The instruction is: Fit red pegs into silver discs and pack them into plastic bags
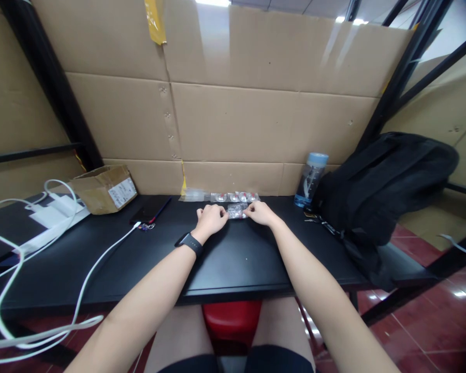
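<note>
A small clear plastic packet [236,210] with shiny contents lies on the black table, stretched between my hands. My left hand [212,219], with a dark watch on its wrist, pinches the packet's left edge. At the right edge, the fingertips of my right hand [258,212] are closed on it too. What is inside the packet is too small to make out. Just behind it, a row of clear packets with round silvery and red pieces [234,197] lies along the cardboard wall. Left of that row are flat clear plastic bags [194,195].
On the left stand an open cardboard box [111,189] and a white power strip [52,223] with looping white cables. A phone [149,211] lies near them. At right are a water bottle [311,179] and a black backpack [384,186]. Cardboard [233,124] walls the back.
</note>
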